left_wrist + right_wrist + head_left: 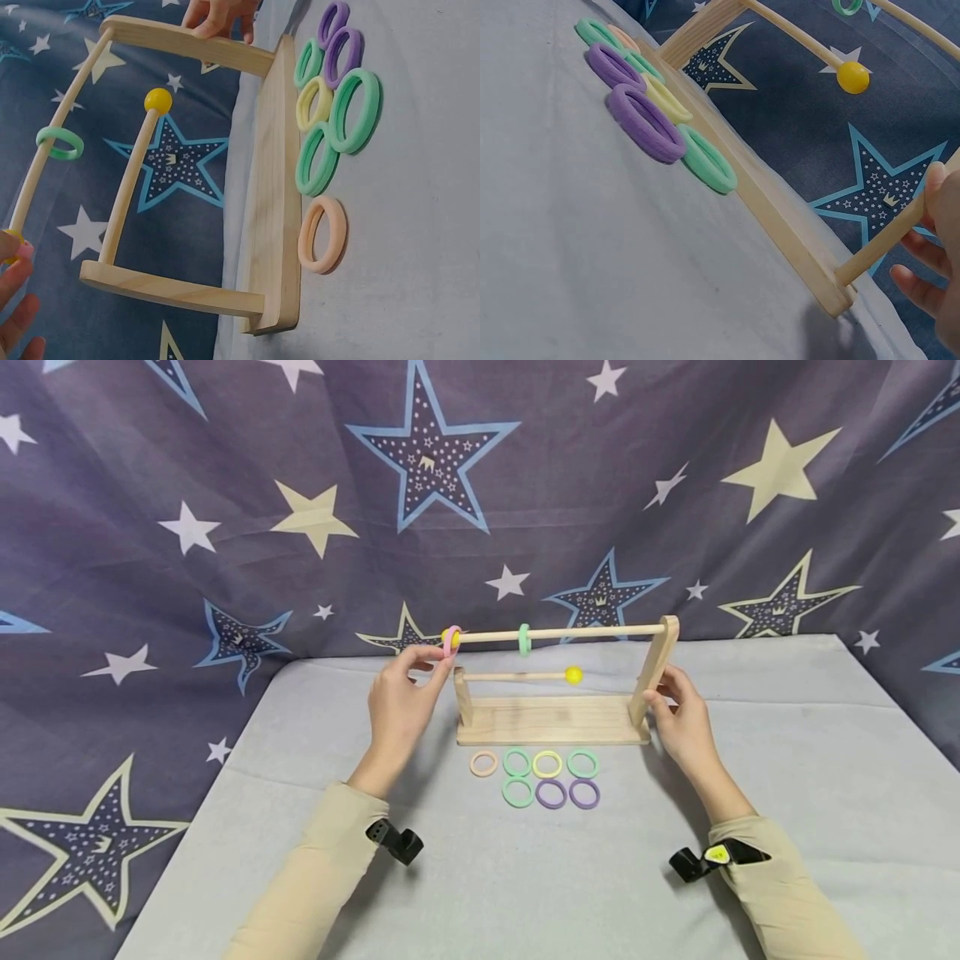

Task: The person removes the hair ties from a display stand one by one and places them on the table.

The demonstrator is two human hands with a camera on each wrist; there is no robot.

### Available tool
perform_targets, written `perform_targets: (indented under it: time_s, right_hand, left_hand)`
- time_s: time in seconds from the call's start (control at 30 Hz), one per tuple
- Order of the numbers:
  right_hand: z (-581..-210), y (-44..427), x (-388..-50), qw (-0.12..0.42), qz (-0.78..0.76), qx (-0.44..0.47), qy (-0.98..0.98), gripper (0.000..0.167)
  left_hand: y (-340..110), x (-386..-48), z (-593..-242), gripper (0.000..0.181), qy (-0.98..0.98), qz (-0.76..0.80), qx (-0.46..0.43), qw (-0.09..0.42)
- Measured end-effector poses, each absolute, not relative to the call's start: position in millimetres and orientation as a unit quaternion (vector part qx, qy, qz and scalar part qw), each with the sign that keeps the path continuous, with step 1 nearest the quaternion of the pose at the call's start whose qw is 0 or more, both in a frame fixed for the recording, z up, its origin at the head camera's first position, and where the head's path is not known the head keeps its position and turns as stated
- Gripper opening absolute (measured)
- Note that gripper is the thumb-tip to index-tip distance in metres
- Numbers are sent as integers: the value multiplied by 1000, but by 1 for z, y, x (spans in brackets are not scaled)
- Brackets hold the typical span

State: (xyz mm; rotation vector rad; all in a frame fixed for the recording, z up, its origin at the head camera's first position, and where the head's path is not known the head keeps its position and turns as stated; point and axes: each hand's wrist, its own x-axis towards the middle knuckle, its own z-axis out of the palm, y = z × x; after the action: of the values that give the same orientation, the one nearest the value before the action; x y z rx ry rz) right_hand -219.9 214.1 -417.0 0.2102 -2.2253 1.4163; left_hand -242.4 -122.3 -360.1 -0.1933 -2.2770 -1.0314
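A wooden stand [552,721] with two horizontal rods stands on the cloth-covered table. A pink ring [450,642] is around the yellow ball at the upper rod's left end, pinched between the thumb and fingers of my left hand [401,697]. Farther right on that rod hangs a green ring [524,639]. My right hand [682,714] grips the stand's tall right post [655,670] between thumb and fingers. The lower rod [517,677] ends in a yellow ball [573,675] and carries no ring. Part of my left hand is cut off in the left wrist view.
In front of the stand lie several loose rings: a peach ring [483,776], green ones, a yellow ring [547,776] and two purple ones, including a purple ring [646,124]. A star-patterned dark curtain [247,568] hangs behind the table [525,885].
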Motion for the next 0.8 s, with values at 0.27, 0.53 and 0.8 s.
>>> perform_targets:
  time_s: [0.27,0.53,0.8]
  right_hand:
    - [-442,226,-238,245,512,66,-821,42]
    - [-438,224,-235,244,513,69,-820,42]
    - [-448,229,-239,242,514,69,-820,44]
  left_hand:
    - [-124,-243,-354,17,-874,-382,-67,293]
    - [-129,-245,-351,17,-880,-375,-59,286]
    - [-135,-237,-355,16,-883,-368,-72,283]
